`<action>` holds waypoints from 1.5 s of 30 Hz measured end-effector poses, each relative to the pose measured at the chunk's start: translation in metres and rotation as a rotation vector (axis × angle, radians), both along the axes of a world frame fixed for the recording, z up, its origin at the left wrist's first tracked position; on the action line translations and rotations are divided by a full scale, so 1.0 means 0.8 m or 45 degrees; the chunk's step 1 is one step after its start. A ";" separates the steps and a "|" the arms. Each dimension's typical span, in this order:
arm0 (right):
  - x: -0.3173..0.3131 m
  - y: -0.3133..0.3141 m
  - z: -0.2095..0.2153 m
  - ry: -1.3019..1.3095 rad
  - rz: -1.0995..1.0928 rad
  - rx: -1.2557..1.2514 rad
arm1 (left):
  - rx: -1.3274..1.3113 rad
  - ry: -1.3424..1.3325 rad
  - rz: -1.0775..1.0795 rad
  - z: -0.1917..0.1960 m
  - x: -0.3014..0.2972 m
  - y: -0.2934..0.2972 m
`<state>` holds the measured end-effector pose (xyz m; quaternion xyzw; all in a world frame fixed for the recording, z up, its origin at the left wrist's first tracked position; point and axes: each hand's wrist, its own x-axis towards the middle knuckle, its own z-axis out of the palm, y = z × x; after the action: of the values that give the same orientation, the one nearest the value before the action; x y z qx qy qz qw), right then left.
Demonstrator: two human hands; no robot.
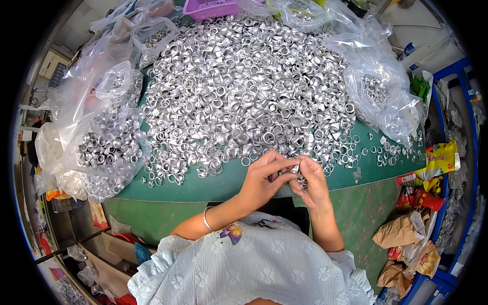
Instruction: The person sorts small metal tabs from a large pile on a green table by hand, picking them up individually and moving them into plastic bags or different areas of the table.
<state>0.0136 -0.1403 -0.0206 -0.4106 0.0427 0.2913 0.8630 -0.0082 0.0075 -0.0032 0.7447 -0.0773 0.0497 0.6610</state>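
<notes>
A wide heap of silver-coloured metal rings [239,86] covers most of the green tabletop [175,192]. At the heap's near edge my two hands meet. My left hand [263,179] is closed in a pinch, thumb and forefinger on a small silver ring [295,169]. Its fingertips touch those of my right hand [313,187], which is curled round several more rings [302,182]. The fingers partly hide these rings, so their exact shapes cannot be made out. A silver bangle circles my left wrist.
Clear plastic bags of rings stand at the left [109,147] and right [376,91] of the heap. A purple basket [216,8] sits at the far edge. Loose rings [391,154] lie at the right. Beyond are a blue shelf rack [461,81] and brown paper bags [399,230].
</notes>
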 end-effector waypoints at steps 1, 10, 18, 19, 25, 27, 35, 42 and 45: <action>0.000 0.001 0.003 -0.032 0.019 -0.014 | 0.016 0.016 -0.026 0.000 0.000 0.000; 0.044 -0.039 -0.020 0.218 -0.257 0.427 | -0.085 0.335 -0.028 0.002 -0.002 0.011; 0.121 -0.023 -0.003 -0.730 -0.354 -1.018 | -0.065 0.337 -0.071 -0.006 0.000 0.011; 0.125 -0.018 -0.010 -0.972 -0.364 -1.186 | -0.052 0.342 -0.074 -0.005 0.001 0.011; 0.106 -0.006 -0.001 -1.192 -0.316 -1.653 | -0.018 0.357 -0.050 -0.008 0.000 0.017; 0.100 -0.030 -0.012 -1.240 -0.354 -1.704 | -0.018 0.348 -0.046 -0.009 0.000 0.018; 0.085 -0.070 -0.002 -0.837 -0.348 -1.410 | -0.001 0.359 -0.063 -0.013 0.004 0.016; 0.136 -0.077 0.039 -1.165 -0.304 -1.488 | 0.036 0.347 -0.015 -0.019 0.005 0.024; 0.216 -0.089 0.064 -1.269 -0.569 -1.732 | 0.003 0.379 -0.033 -0.024 0.009 0.027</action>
<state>0.1862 -0.2116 0.0306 -0.8984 -0.0957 -0.1871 0.3856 -0.0014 0.0290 -0.0220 0.7435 0.0119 -0.0699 0.6650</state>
